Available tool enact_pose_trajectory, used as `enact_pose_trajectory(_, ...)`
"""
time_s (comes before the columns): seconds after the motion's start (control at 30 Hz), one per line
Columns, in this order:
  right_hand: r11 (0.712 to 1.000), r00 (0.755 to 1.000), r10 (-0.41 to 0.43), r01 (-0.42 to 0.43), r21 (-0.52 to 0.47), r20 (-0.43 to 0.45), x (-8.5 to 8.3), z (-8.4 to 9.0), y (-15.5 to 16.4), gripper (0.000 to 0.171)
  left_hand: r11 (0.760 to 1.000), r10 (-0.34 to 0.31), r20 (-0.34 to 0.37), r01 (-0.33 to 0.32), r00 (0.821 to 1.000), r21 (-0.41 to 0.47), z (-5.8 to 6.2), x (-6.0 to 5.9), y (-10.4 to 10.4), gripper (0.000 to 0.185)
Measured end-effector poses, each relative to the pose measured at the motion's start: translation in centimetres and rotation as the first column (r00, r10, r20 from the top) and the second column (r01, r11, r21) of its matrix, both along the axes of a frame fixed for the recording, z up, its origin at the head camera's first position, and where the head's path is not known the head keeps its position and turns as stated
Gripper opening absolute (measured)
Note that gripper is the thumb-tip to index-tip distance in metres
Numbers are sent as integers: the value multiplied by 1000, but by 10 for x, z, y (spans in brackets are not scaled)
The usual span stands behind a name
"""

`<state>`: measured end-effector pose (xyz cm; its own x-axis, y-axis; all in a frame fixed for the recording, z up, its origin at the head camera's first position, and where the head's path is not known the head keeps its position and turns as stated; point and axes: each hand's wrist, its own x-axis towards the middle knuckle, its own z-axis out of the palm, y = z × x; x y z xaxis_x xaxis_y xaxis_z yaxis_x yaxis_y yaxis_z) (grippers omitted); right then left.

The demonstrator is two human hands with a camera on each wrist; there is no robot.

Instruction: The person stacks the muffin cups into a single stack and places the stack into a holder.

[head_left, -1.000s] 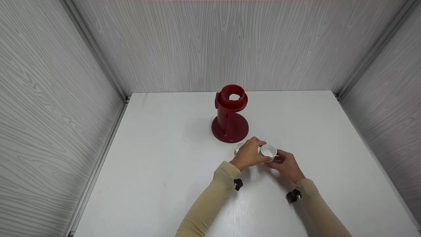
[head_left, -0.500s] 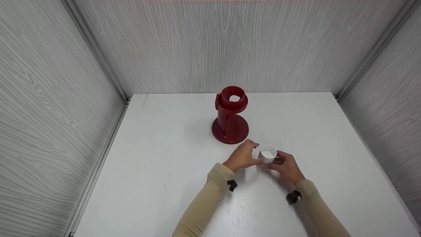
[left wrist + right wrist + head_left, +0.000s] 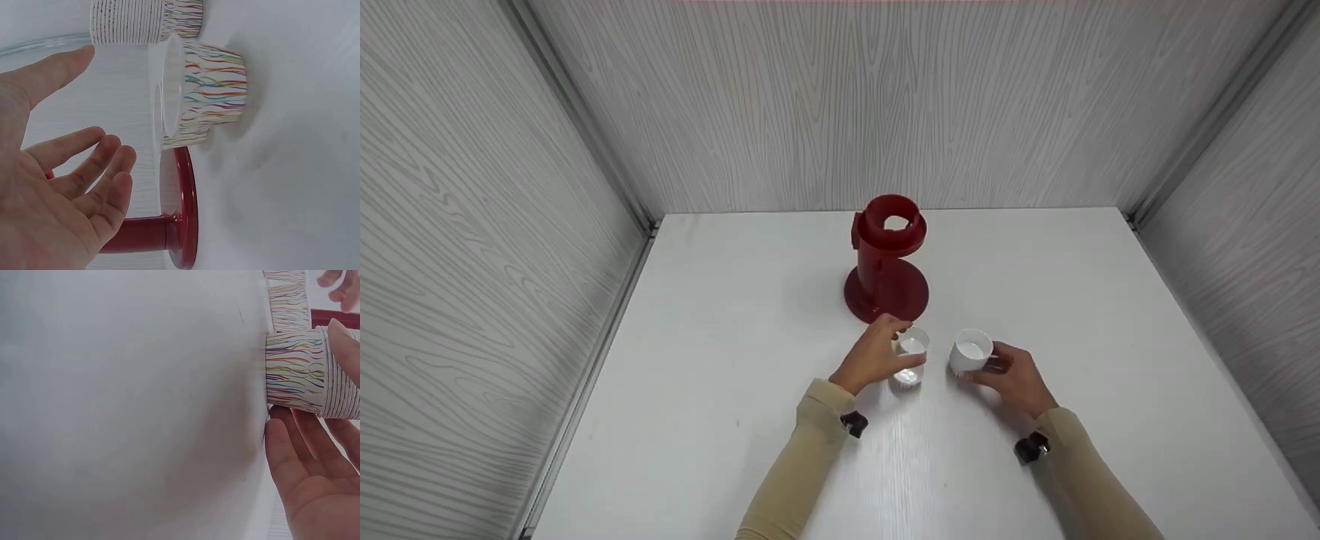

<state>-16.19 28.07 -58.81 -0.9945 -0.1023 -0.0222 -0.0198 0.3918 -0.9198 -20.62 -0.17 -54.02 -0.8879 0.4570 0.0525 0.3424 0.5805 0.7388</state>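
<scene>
In the head view my right hand [image 3: 1014, 381] holds a stack of white paper cups [image 3: 969, 355] from its right side. The right wrist view shows the fluted stack [image 3: 295, 372] with coloured wavy lines, my thumb and fingers around it. My left hand [image 3: 871, 360] is just left of two single cups, a farther cup [image 3: 914, 337] and a nearer cup [image 3: 907, 377]. In the left wrist view its thumb and fingers are apart with nothing between them. Both single cups, the front cup [image 3: 216, 84] and the one behind, stand upright on the table.
Beyond the cups stands a red cylindrical holder [image 3: 870, 266] with a round base and a ring-shaped top. The white table [image 3: 735, 345] is bounded by a grey wood-grain back wall [image 3: 847, 105] and side walls [image 3: 457, 225].
My left hand has moved left, away from the stack. Two single cups now show beside it, where one was partly visible before. My right hand stays in place with the stack.
</scene>
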Motion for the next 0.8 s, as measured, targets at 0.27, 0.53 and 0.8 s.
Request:
enact_pose_trajectory(0.27,1000,1000,-4,4,-7,-5,-2,0,1,64,999,19,26,-20,999,42,-12,8,-18,68)
enact_pose_trajectory(0.53,999,1000,-6,7,-32,22,4,8,-5,61,998,30,47,-32,998,51,-22,14,-25,68)
enact_pose_trajectory(0.8,1000,1000,-19,19,5,24,1,1,-2,66,999,34,40,-35,999,36,-29,19,-25,70)
